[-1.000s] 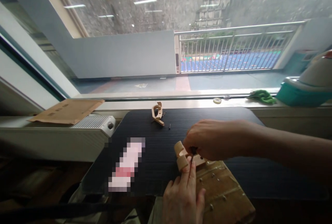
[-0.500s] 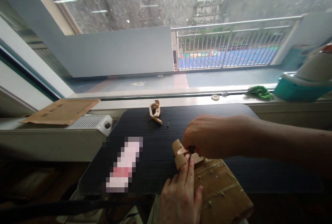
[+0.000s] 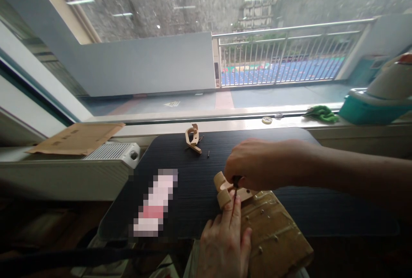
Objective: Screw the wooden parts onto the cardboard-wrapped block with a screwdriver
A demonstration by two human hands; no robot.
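My right hand (image 3: 241,164) is wrapped in a fist around a screwdriver (image 3: 237,181), its dark handle partly showing and its thin shaft pointing down. Below it lies a pale wooden piece (image 3: 246,195) with rounded ends and a dark hole. My left hand (image 3: 222,239) rests with stretched fingers on the wooden piece and the box beside it. Its first two fingertips lie at the screwdriver's tip, so the tip itself is hidden. The wooden piece sits at the far edge of a taped brown cardboard box (image 3: 283,248), which has several small screws on top.
Farther back on the dark table (image 3: 180,209) lie a curved wooden part (image 3: 192,140) and a loose screw (image 3: 208,154). A blurred pink-and-white item (image 3: 154,205) is at left. The windowsill holds a tape roll (image 3: 267,120), green cloth (image 3: 323,114) and teal container (image 3: 367,109).
My right fist has turned and shifted slightly around the screwdriver, showing more of the wooden piece's hole. My left hand stays pressed in nearly the same place.
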